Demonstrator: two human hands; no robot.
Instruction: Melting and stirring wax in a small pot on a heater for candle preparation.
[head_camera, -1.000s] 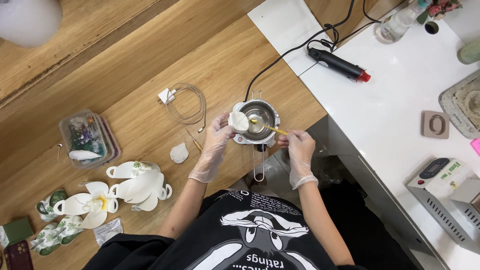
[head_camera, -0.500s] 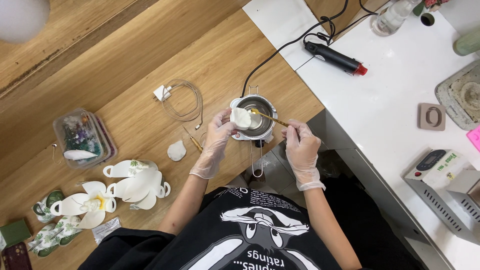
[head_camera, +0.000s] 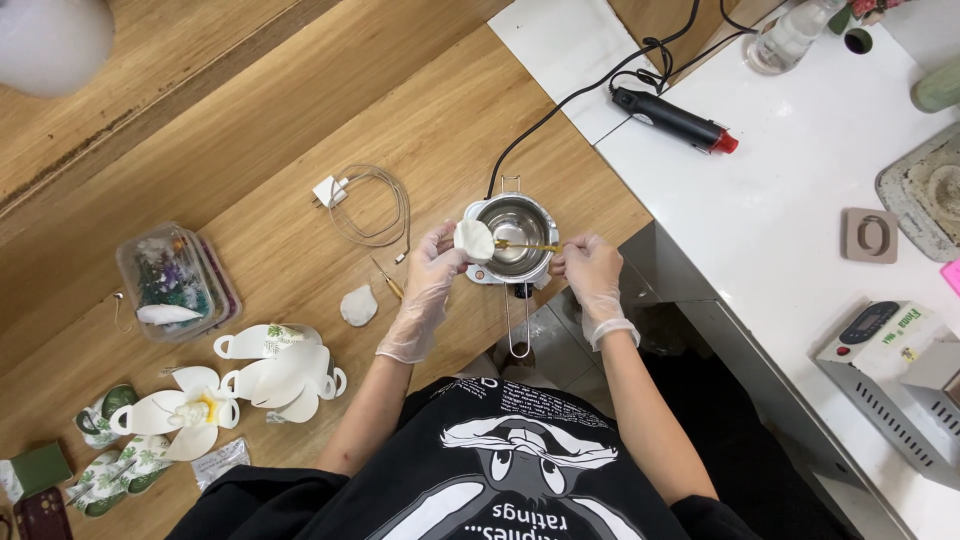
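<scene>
Left hand (head_camera: 432, 268) pinches a white petal piece (head_camera: 474, 240) over the melting pot (head_camera: 515, 236) rim at 9 o'clock (drips fall back in). Right hand (head_camera: 590, 268), closed on a gold spoon (head_camera: 527, 245), reaches from 3 o'clock, bowl near the petal.

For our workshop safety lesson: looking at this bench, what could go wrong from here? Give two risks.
1. The small steel melting pot sits near the wooden table's edge, its long wire handle overhanging toward the person; a bump might tip it.
2. The left hand holds a white moulded piece over the pot while the right hand works a thin gold spoon; drips could reach the thin gloves.
</scene>
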